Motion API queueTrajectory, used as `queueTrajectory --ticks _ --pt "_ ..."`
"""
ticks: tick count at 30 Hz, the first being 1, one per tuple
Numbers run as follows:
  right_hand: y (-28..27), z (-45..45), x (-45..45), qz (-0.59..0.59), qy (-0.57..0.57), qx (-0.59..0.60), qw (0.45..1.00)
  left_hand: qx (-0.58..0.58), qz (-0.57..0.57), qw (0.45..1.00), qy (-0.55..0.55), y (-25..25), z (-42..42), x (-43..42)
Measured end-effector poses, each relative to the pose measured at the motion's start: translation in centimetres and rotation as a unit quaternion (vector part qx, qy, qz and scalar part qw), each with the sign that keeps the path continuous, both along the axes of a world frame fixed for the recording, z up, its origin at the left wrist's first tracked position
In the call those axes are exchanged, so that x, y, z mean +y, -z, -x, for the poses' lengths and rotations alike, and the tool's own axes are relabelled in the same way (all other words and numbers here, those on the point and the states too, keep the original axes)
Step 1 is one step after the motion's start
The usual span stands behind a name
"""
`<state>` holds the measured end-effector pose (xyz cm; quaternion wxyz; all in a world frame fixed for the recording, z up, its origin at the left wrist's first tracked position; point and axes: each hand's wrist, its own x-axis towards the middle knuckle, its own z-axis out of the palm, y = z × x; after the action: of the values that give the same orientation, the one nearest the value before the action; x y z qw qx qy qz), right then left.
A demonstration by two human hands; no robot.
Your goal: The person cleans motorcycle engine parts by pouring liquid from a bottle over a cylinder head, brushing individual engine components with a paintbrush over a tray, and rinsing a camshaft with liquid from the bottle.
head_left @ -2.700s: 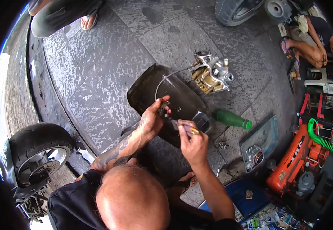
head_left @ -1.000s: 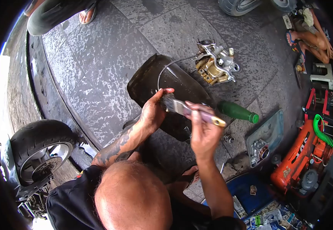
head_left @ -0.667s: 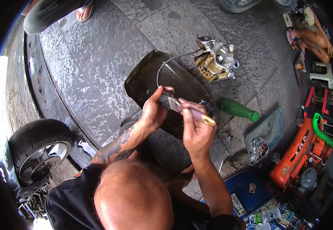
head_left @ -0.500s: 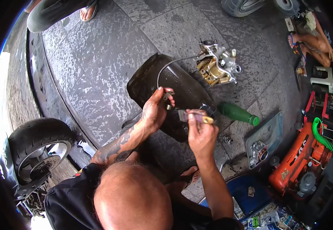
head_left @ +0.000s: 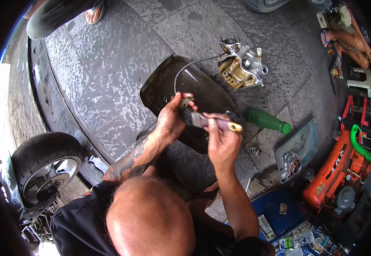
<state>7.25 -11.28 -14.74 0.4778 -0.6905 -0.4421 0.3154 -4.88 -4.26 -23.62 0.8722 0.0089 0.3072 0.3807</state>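
Observation:
My left hand (head_left: 170,120) grips a small metal part (head_left: 187,102) with a thin grey cable (head_left: 181,73). The cable curves up to an opened engine casing (head_left: 241,68) on the floor, wet and brownish inside. In my right hand (head_left: 223,144) is a paintbrush (head_left: 205,121) with a purple handle and yellow tip. Its dark bristles meet the part near my left fingers; the exact contact is partly hidden. Beneath both hands lies a dark, shallow pan (head_left: 162,83), wet in places. A green bottle (head_left: 264,120) rests on its side to the right.
At right, a grey-blue tray (head_left: 312,138) bears a metal engine cover (head_left: 288,166); beyond stands an orange air compressor (head_left: 328,173) with a green coiled hose (head_left: 369,151). A motorcycle wheel (head_left: 25,149) is at left. Other people's foot (head_left: 94,15) and legs (head_left: 352,40) show at the top.
The paintbrush has moved left and slightly up, bringing its bristles against the metal part. My left hand keeps its hold. The view has shifted slightly.

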Motion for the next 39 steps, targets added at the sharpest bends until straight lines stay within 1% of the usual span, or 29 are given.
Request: queueTrajectory --ticks 1,2,3,5,7,8,9,10,12,13,15,17,18,19,21,23,24,25,27,29,31,32,33,35,36,37,38,39 --pt "0.0 -0.6 -0.1 0.012 0.013 0.0 1.0 0.015 0.003 1.0 0.004 0.2 -0.1 0.1" --pt "0.0 -0.7 -0.2 -0.014 0.031 -0.001 0.999 0.004 -0.029 1.0 0.003 1.2 0.1 -0.1" --pt "-1.3 -0.3 0.2 -0.024 0.051 0.05 0.997 0.008 -0.021 1.0 0.009 0.7 0.2 -0.4" --pt "-1.7 -0.2 1.0 -0.059 0.07 0.076 0.993 0.033 0.031 0.999 -0.011 -0.7 -0.4 0.1" --pt "-0.2 0.1 1.3 -0.037 0.078 0.11 0.99 0.041 0.032 0.999 0.003 -0.7 -0.6 0.2" --pt "-0.2 -0.2 1.0 0.009 0.06 0.08 0.995 0.028 0.007 0.999 0.016 -0.8 -0.6 0.3" --pt "-0.2 -0.5 0.7 0.051 0.065 0.102 0.991 0.017 -0.018 0.999 0.028 -0.9 -0.5 0.3" --pt "-0.2 -1.2 0.7 0.034 0.077 0.121 0.989 -0.015 -0.043 0.998 0.035 -0.7 -0.3 0.0" --pt "-1.1 -1.5 0.8 0.007 0.129 0.157 0.979 -0.022 -0.041 0.998 0.041 -0.7 0.0 0.0" --pt "-1.8 -1.5 1.2 -0.008 0.129 0.152 0.98 -0.032 -0.043 0.998 0.045 -1.0 -0.1 0.1" --pt "-1.5 -0.7 1.6 -0.03 0.112 0.206 0.972 -0.041 -0.036 0.997 0.046 -1.6 -0.4 0.5" --pt "0.1 -1.4 1.1 0.033 0.085 0.143 0.985 -0.093 -0.054 0.994 0.032 -1.7 -0.3 1.1" --pt "-0.2 -1.9 1.1 0.033 0.097 0.136 0.985 -0.076 -0.042 0.995 0.04 -1.7 -0.2 1.0" --pt "-0.4 -2.2 1.1 0.035 0.106 0.13 0.985 -0.102 -0.037 0.993 0.049 -1.5 0.1 1.0" --pt "-1.6 -2.3 1.5 0.025 0.126 0.123 0.984 -0.065 -0.061 0.995 0.035 -1.4 0.3 0.9" --pt "-2.1 -1.9 2.2 -0.011 0.109 0.204 0.973 -0.136 -0.101 0.985 -0.02 -0.6 -0.1 0.8" --pt "-1.6 -1.6 2.4 0.0 0.097 0.23 0.968 -0.139 -0.101 0.985 -0.029 -0.9 -0.3 1.0" --pt "-0.8 -1.3 2.4 0.021 0.077 0.226 0.971 -0.14 -0.105 0.984 -0.031 -1.2 -0.3 1.2" --pt "0.0 -2.3 1.9 0.089 0.078 0.167 0.979 -0.108 -0.091 0.99 -0.03 -2.0 0.1 1.4" --pt "0.6 -3.3 1.6 0.073 0.104 0.167 0.978 -0.11 -0.083 0.99 -0.024 -1.5 0.5 1.6" --pt "-1.4 -2.6 2.5 0.03 0.123 0.23 0.965 -0.134 -0.125 0.983 -0.012 -1.3 0.2 1.7" --pt "-1.5 -2.0 2.6 0.004 0.123 0.256 0.959 -0.149 -0.109 0.983 -0.01 -1.6 0.0 1.7" --pt "-1.3 -1.6 2.8 0.003 0.103 0.283 0.954 -0.15 -0.11 0.982 -0.008 -1.5 -0.1 1.7" --pt "-0.2 -1.8 2.5 0.063 0.092 0.215 0.97 -0.138 -0.117 0.983 -0.002 -1.0 0.0 1.8" --pt "0.2 -2.3 2.3 0.07 0.099 0.181 0.976 -0.127 -0.122 0.984 0.002 -1.1 0.2 1.9" --pt "0.5 -2.7 2.1 0.067 0.104 0.17 0.978 -0.127 -0.122 0.984 0.0 -1.1 0.3 2.0" --pt "0.9 -3.1 1.8 0.057 0.118 0.188 0.974 -0.102 -0.118 0.988 0.005 -1.1 0.3 1.9" --pt "0.1 -3.0 1.9 0.049 0.134 0.206 0.968 -0.077 -0.111 0.991 0.012 -1.3 0.3 1.7"
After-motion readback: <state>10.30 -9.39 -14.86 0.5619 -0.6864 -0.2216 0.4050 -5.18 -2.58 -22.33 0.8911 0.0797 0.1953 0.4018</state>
